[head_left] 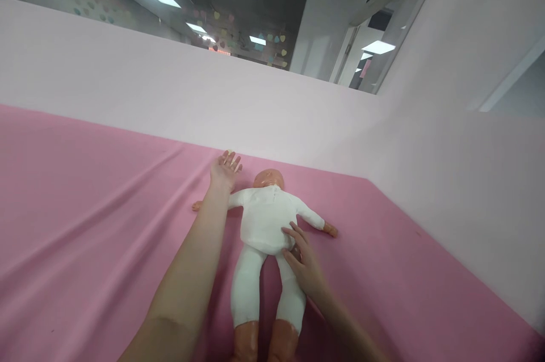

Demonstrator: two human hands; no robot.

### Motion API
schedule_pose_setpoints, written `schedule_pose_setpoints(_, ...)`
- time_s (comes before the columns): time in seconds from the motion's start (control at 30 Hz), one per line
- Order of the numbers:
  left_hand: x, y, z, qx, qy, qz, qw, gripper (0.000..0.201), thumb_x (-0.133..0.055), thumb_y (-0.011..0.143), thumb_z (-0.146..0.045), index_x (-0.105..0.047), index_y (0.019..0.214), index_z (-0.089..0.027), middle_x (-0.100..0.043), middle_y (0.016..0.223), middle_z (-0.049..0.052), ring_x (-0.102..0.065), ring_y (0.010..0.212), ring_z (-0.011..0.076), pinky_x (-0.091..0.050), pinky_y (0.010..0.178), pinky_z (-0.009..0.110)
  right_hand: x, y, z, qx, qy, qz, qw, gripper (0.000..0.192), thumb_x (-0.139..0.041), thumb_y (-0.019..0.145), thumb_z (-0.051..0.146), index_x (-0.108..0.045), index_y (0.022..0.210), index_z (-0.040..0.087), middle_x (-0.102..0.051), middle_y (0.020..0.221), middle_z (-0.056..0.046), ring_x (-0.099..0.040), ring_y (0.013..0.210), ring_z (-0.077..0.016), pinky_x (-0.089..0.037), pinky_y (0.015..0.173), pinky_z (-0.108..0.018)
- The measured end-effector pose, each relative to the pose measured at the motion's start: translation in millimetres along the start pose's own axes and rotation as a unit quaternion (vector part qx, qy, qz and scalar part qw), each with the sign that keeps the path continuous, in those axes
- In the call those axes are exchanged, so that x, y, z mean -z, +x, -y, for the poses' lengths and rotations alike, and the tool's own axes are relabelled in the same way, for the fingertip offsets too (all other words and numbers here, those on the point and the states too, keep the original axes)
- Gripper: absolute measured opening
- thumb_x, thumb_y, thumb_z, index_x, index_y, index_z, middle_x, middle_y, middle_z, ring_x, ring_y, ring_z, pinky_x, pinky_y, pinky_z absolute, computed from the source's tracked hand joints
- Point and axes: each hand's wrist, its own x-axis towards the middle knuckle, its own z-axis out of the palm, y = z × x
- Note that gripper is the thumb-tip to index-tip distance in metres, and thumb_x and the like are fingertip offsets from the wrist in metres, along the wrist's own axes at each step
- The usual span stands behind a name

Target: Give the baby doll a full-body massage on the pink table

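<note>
A baby doll point(267, 220) in a white fabric body suit lies on its back on a pink sheet point(106, 197), arms spread to both sides. Its head points away from me and its legs toward me. My left hand point(225, 171) is beside the doll's head, palm up with fingers spread; a small pale patch shows behind the fingertips, too unclear to name. The left forearm passes over one doll arm. At the doll's waist and hip, my right hand point(301, 257) rests with its fingers apart, touching the white fabric.
A white wall point(170, 106) rises just beyond the sheet, with a window point(255, 16) above it. Another white wall point(468, 192) closes off the right side. Folds run across the sheet on the left.
</note>
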Motion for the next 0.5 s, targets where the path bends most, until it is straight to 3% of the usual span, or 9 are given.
schedule_pose_setpoints(0.07,-0.3,-2.0,-3.1,-0.066,0.128,0.014,0.989,0.027,-0.039,0.09,-0.032,-0.063,0.097,-0.023,-0.064,0.128,0.01,-0.063,0.117,0.0251,-0.048,0.099,0.041,0.0,0.3,-0.9,0.002,-0.002,0.0,1.0,0.046,-0.056,0.086,0.027,-0.059,0.131,0.033,-0.035,0.159,-0.001,-0.029,0.149,-0.0242,-0.041,0.114,-0.044)
schedule_pose_setpoints(0.1,-0.2,-2.8,-4.2,-0.127,0.216,0.016,0.968,0.027,-0.041,0.09,-0.032,-0.064,0.098,-0.022,-0.064,0.128,0.01,-0.061,0.119,0.0268,-0.045,0.104,0.044,0.0,0.6,-1.7,0.004,-0.004,-0.001,1.0,0.046,-0.056,0.086,0.027,-0.059,0.131,0.033,-0.035,0.159,-0.001,-0.029,0.149,-0.0242,-0.041,0.114,-0.044)
schedule_pose_setpoints(0.13,0.1,-3.4,-4.8,-0.2,0.312,0.017,0.929,0.027,-0.043,0.089,-0.031,-0.065,0.101,-0.022,-0.063,0.13,0.01,-0.058,0.125,0.0282,-0.04,0.11,0.047,-0.1,0.9,-2.7,0.005,-0.004,-0.003,1.0,0.046,-0.056,0.085,0.028,-0.059,0.131,0.033,-0.035,0.159,-0.001,-0.029,0.149,-0.0245,-0.041,0.113,-0.045)
schedule_pose_setpoints(0.2,1.8,-3.6,-4.6,-0.329,0.489,0.015,0.808,0.031,-0.045,0.089,-0.026,-0.064,0.112,-0.022,-0.055,0.144,0.01,-0.042,0.141,0.0297,-0.023,0.121,0.051,-0.3,1.6,-4.8,0.004,-0.003,-0.005,1.0,0.046,-0.057,0.085,0.029,-0.06,0.13,0.034,-0.036,0.158,-0.001,-0.031,0.149,-0.0252,-0.043,0.112,-0.045)
schedule_pose_setpoints(0.27,4.4,-2.8,-2.3,-0.362,0.615,0.018,0.7,0.04,-0.044,0.09,-0.024,-0.059,0.126,-0.02,-0.042,0.156,0.01,-0.022,0.151,0.0306,-0.006,0.124,0.056,-0.4,1.9,-5.7,0.003,0.002,-0.004,1.0,0.045,-0.058,0.085,0.03,-0.06,0.13,0.034,-0.036,0.159,0.0,-0.032,0.148,-0.0255,-0.044,0.111,-0.045)
schedule_pose_setpoints(0.3,5.8,-2.1,-0.7,-0.349,0.656,0.019,0.669,0.043,-0.042,0.091,-0.024,-0.056,0.131,-0.02,-0.038,0.159,0.01,-0.016,0.153,0.0317,-0.002,0.123,0.059,-0.3,1.7,-5.4,0.003,0.005,-0.004,1.0,0.045,-0.058,0.085,0.03,-0.06,0.13,0.034,-0.036,0.159,0.0,-0.032,0.148,-0.0256,-0.044,0.111,-0.045)
schedule_pose_setpoints(0.37,7.9,-0.7,2.7,-0.317,0.689,0.014,0.651,0.046,-0.041,0.092,-0.023,-0.052,0.137,-0.02,-0.037,0.159,0.011,-0.013,0.153,0.0339,-0.002,0.119,0.067,-0.1,0.8,-3.5,0.004,0.008,-0.002,1.0,0.045,-0.058,0.085,0.03,-0.06,0.13,0.034,-0.035,0.159,-0.001,-0.033,0.147,-0.0255,-0.044,0.11,-0.045)
schedule_pose_setpoints(0.5,7.6,1.5,6.7,-0.348,0.615,-0.001,0.707,0.043,-0.045,0.09,-0.019,-0.054,0.132,-0.023,-0.041,0.156,0.012,-0.016,0.153,0.0318,-0.016,0.115,0.071,0.3,-0.8,0.1,0.005,0.004,-0.005,1.0,0.044,-0.058,0.086,0.029,-0.06,0.13,0.034,-0.035,0.158,-0.001,-0.031,0.148,-0.025,-0.043,0.112,-0.044)
